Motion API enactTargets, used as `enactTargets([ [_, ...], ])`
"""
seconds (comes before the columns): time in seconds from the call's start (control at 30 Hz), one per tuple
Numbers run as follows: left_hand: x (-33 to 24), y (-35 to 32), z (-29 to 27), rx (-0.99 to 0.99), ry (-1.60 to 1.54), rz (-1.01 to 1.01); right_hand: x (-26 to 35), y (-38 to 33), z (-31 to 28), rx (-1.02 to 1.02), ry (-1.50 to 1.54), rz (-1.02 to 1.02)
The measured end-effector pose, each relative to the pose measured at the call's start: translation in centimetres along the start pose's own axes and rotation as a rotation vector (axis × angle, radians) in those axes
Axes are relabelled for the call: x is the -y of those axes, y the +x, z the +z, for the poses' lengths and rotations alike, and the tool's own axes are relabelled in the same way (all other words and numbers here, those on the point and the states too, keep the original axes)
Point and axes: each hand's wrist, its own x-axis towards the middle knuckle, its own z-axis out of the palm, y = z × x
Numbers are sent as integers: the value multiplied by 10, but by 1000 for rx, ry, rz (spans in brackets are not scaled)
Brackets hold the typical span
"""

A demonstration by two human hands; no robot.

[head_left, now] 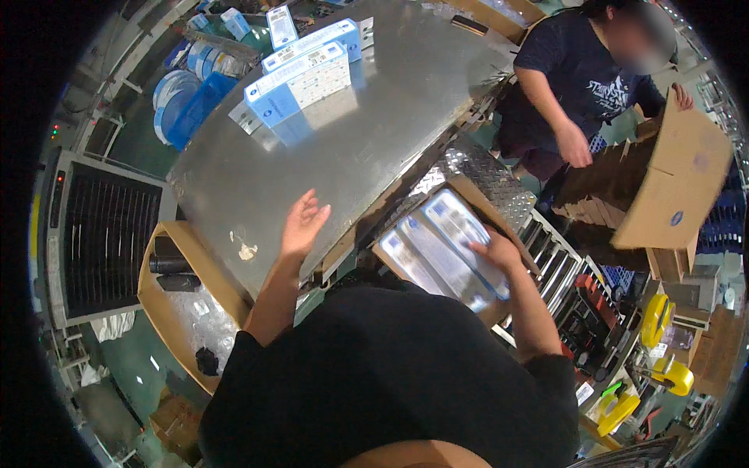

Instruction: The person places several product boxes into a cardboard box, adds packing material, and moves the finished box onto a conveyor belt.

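Editor: What lies closest?

Reporter: At 3 o'clock, the wearer's right hand (499, 253) rests on packed boxes (435, 248), blue and white, lying side by side in an open carton (473, 194). Its fingers curl partly; whether they pinch a box, I cannot tell.

Editor: The left hand (304, 225)?

Reporter: Empty at 9 o'clock, fingers loosely spread, before a steel table (398, 101).

Editor: What could go wrong there?

Reporter: The row looks snug. A one-sided push could tilt a box or crush its edge against the carton's wall. Just beyond, the roller conveyor (558, 246) might let the carton slide if its weight is on the rollers; that contact is hidden.

Editor: And farther out?

Reporter: Standing boxes (300, 86) perch on edge at 11 o'clock; a bump could topple them. At 2 o'clock, a co-worker (546, 58) handles a large brown carton (677, 175), whose swinging panel might knock things nearby.
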Motion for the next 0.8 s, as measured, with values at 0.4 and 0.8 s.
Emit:
enactTargets([
  [0.4, 103, -42, -48, -97, 186, -219, -5, 76, 120, 155, -420, 198],
  [0.8, 48, 253, -163, -571, -27, 163, 5, 140, 107, -582, 107, -69],
])
